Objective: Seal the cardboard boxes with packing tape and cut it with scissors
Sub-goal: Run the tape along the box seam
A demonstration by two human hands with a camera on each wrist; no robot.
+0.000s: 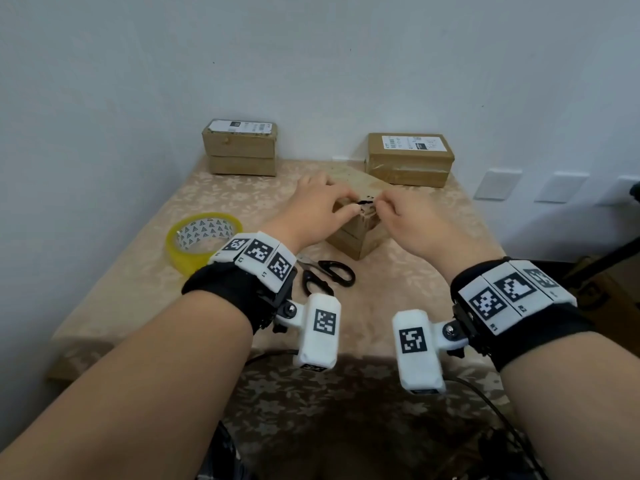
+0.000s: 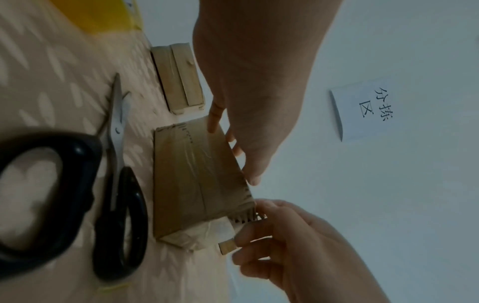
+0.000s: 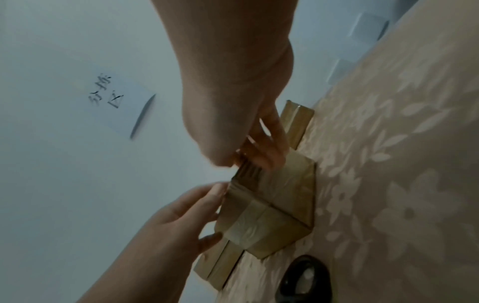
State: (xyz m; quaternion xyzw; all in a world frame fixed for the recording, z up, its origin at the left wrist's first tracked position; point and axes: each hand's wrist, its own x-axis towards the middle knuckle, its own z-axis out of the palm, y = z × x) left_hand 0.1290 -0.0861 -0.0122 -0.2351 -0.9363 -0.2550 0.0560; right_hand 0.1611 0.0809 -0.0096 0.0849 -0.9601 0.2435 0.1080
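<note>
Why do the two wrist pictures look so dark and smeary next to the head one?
Head view: bright and mostly sharp, a dark shadow across the near table, straight edges bowed by the wide lens. Left wrist view: dim and bluish, the scissors huge and soft because they lie so close. Right wrist view: dim too, the right hand smeared by motion blur, the wall note streaky.

Both hands cover the top of the middle box (image 1: 360,237), so the small dark thing (image 1: 364,202) between their fingertips cannot be identified. The left wristband hides the scissors' (image 1: 327,277) blades.
</note>
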